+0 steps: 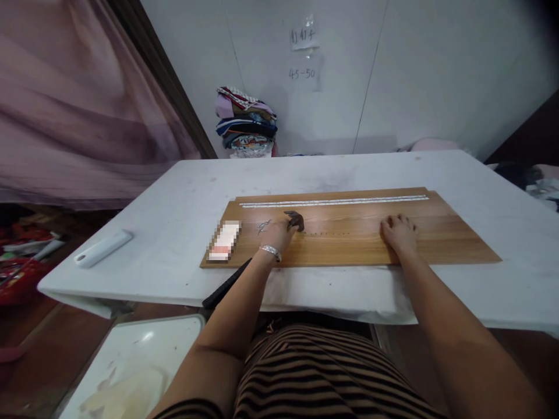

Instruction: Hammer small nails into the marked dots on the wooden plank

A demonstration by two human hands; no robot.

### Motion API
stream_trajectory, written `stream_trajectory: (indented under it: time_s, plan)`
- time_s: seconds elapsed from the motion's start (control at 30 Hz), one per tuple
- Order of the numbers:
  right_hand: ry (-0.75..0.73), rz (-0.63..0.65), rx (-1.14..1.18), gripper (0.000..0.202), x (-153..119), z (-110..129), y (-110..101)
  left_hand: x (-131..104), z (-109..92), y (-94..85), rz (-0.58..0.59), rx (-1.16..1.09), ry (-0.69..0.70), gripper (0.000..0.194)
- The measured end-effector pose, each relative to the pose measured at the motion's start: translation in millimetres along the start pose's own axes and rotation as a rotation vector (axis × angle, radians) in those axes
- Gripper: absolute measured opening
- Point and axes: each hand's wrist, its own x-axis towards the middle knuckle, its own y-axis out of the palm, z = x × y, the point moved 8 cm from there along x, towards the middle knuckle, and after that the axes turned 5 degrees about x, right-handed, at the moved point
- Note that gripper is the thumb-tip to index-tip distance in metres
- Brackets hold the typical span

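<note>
My left hand [279, 234] is closed on a hammer close to its metal head [296, 220]. The hammer's black handle [227, 284] runs back under my left forearm and past the board's near edge. Beneath both hands lies a wooden board [362, 250]. A row of small dark dots [327, 234] runs across it, right of the hammer head; whether they are nails or holes is too small to tell. Several loose nails [263, 226] lie left of the hammer head. My right hand [400, 233] rests on the board's right half, fingers apart and bent, with nothing seen in it.
Two thin pale strips [334, 201] lie along the board's far side. A blurred-out phone-like object [225, 241] sits at its left end. On the white table [152, 198] lies a white handled object [103, 248]. Folded cloths [247, 121] are stacked behind; a white stool-like surface [144, 343] stands below left.
</note>
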Motion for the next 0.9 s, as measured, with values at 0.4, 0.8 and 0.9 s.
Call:
stream_trajectory:
  time_s: [0.4,0.8,0.9]
  plan:
    - [-0.006,0.03,-0.013,0.059,1.1,-1.3,3.1,-2.5,1.2,-2.5,0.025,-0.039,-0.032,0.04]
    - [0.001,0.026,-0.005,0.058,-0.2,0.4,1.0,1.3,2.7,4.9,-0.026,-0.034,0.032,0.032]
    - [0.002,0.02,0.002,0.058,-0.7,1.2,0.2,0.1,2.7,2.9,-0.013,-0.046,0.015,0.034]
